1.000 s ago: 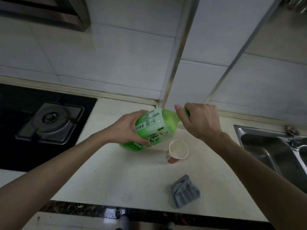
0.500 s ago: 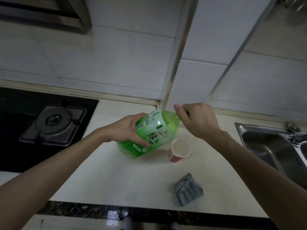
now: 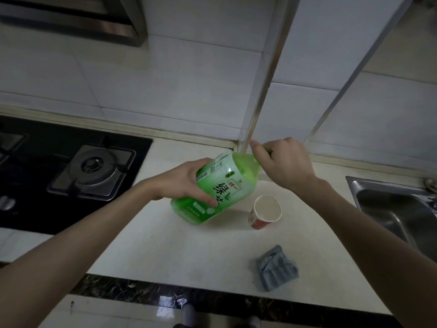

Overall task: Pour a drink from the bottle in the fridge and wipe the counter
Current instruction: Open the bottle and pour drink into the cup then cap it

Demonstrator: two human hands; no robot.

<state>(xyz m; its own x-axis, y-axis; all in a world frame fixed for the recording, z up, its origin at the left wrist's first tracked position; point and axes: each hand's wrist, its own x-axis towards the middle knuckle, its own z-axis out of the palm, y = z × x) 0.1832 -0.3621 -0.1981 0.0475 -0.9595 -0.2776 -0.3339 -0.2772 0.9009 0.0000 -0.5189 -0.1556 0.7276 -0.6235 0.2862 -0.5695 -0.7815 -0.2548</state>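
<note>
The bottle [image 3: 214,189], green with a printed label, is held tilted over the counter [image 3: 179,247], base low and toward the stove [image 3: 92,171], neck raised toward the wall corner. The left hand [image 3: 186,183] is wrapped around the label from the stove side, thumb across the front; a steadying grip, judged to keep the body from turning. The right hand [image 3: 283,163] is closed over the neck where the cap would be. The cap itself is hidden under the fingers, so whether it is on or off cannot be told; the pose suggests unscrewing. The base appears to rest on or just above the counter; contact is unclear. A paper cup [image 3: 266,211], red outside and pale inside, stands upright just beside the bottle on the sink side, mouth open and apparently empty, so pouring is judged not yet begun. It is placed close, likely so only a short swing of the neck is needed. A folded grey cloth [image 3: 276,267] lies nearer the counter's front edge, apart from the cup, presumably kept ready for wiping. The sink [image 3: 390,207] is seen at the far right. No spill is visible on the counter. With the bottle nearly full, a sudden gush is a risk, and the light cup could be tipped if nudged by the bottle.
</note>
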